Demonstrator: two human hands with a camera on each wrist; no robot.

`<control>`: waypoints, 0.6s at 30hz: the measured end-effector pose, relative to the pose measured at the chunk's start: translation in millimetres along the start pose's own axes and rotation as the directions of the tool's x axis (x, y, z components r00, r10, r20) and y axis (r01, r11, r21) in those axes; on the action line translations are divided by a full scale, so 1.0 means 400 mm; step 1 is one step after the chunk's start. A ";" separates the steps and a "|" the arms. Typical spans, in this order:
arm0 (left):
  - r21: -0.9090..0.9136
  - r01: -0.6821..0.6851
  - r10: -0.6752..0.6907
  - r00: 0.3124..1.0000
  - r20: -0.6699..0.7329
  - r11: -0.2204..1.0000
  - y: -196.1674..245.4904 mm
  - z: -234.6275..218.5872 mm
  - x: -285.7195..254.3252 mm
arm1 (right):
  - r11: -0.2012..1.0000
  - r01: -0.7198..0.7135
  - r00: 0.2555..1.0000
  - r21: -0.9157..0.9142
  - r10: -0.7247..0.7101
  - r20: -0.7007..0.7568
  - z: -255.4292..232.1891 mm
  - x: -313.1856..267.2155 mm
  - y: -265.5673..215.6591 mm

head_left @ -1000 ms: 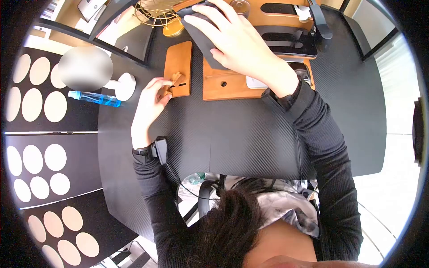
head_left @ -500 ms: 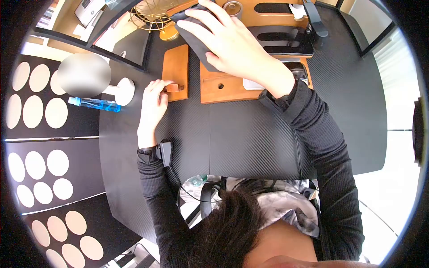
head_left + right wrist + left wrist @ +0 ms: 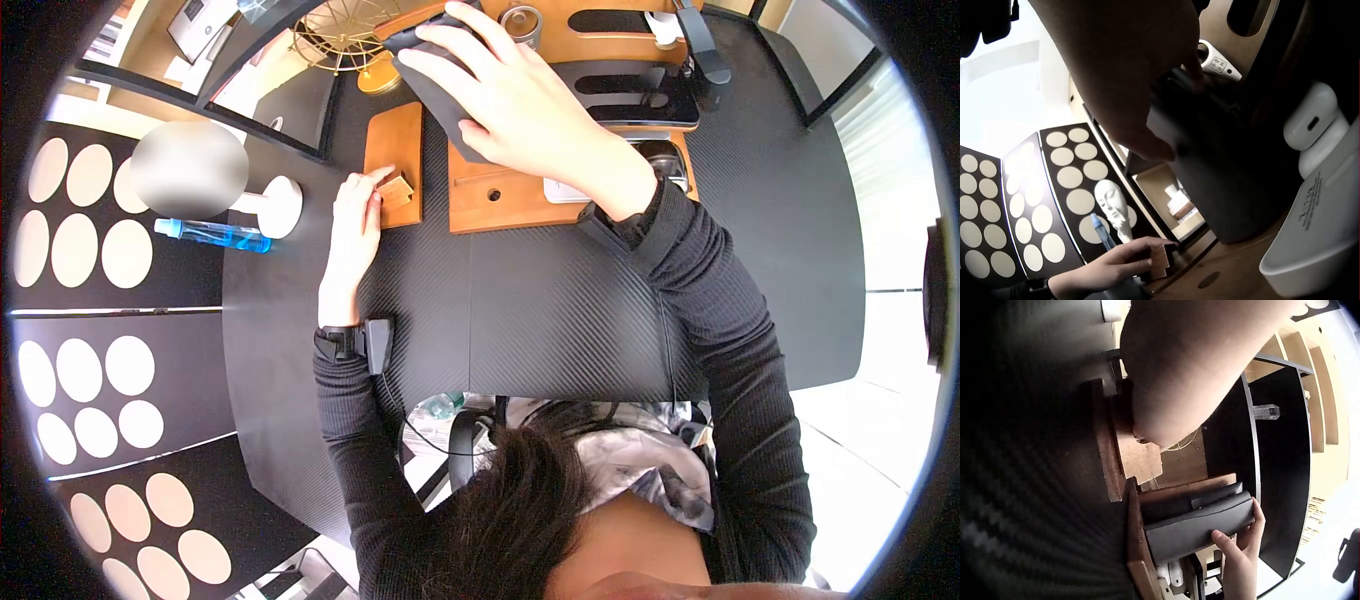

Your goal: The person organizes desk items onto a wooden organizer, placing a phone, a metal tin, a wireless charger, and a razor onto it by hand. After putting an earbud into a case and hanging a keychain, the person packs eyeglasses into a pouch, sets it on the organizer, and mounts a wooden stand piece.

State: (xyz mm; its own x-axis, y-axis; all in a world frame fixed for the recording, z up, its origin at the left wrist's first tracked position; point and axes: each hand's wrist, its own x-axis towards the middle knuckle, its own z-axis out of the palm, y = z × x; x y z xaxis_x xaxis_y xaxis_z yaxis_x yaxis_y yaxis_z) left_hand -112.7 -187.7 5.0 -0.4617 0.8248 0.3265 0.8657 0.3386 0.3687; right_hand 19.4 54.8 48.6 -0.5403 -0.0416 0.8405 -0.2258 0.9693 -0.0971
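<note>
My left hand (image 3: 352,225) is at the near end of a narrow wooden board (image 3: 392,138) and pinches a small stepped wooden piece (image 3: 397,191). In the right wrist view, that wooden piece (image 3: 1160,260) shows at the fingertips of the left hand (image 3: 1116,265). My right hand (image 3: 530,105) grips a dark folded case (image 3: 442,95) over the larger wooden organizer (image 3: 475,205). From the left wrist camera, the right thumb lies on the front of the case (image 3: 1200,528), with the fingers around its upper edge.
A white earbud case (image 3: 1311,112) and a white box (image 3: 1310,231) sit beside the dark case. Left of the board stand a white mannequin head's base (image 3: 281,206) and a blue bottle (image 3: 212,233). A gold wire wheel (image 3: 345,40) and a tin (image 3: 520,22) are behind.
My left hand has shifted slightly right, and the small wooden piece has turned in its fingers. My right hand keeps its grip on the dark case, nearly still.
</note>
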 end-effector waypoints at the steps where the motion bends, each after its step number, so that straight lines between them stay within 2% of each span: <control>1: -0.011 0.003 -0.003 1.000 -0.025 1.000 0.000 0.002 0.000 | 1.000 0.010 1.000 -0.025 -0.011 -0.016 0.000 -0.001 0.000; 3: -0.021 0.002 -0.003 0.999 -0.051 1.000 0.000 0.015 0.007 | 0.998 0.021 0.999 -0.053 -0.023 -0.036 0.000 -0.003 0.002; 5: 0.025 -0.111 0.114 0.972 -0.207 0.994 -0.003 0.030 0.017 | 0.999 0.023 0.999 -0.045 -0.025 -0.044 -0.006 0.003 -0.003; 6: 0.024 -0.111 0.113 0.972 -0.206 0.994 -0.006 0.029 0.016 | 0.999 0.023 0.999 -0.045 -0.025 -0.044 -0.013 0.004 -0.002; 8: -0.006 -0.066 0.065 0.994 -0.090 0.998 -0.002 0.024 0.016 | 0.995 0.015 0.998 0.095 -0.020 0.055 -0.051 0.024 -0.014; 11: -0.020 -0.051 0.051 0.998 -0.043 0.998 -0.001 0.021 0.012 | 0.997 0.016 0.997 0.081 -0.022 0.069 -0.055 0.026 -0.017; 12: -0.021 -0.050 0.049 0.998 -0.043 0.999 -0.002 0.023 0.012 | 0.996 0.017 0.997 0.082 -0.023 0.070 -0.054 0.026 -0.017; 14: -0.005 -0.138 0.136 0.981 -0.139 0.990 -0.003 0.027 0.016 | 0.997 0.028 0.998 0.073 -0.032 0.050 -0.050 0.023 -0.014; 18: 0.067 -0.057 0.063 0.994 -0.085 0.996 -0.005 0.012 0.010 | 0.995 0.026 0.999 0.100 -0.030 0.043 -0.049 0.023 -0.012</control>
State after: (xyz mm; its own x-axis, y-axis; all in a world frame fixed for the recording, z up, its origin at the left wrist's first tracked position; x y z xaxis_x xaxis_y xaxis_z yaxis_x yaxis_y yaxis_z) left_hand -115.2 -182.9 1.5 -0.4213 0.8030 0.4215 0.9016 0.3207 0.2904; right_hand 31.2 54.6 67.2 -0.5676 -0.0816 0.8192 -0.3194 0.9390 -0.1278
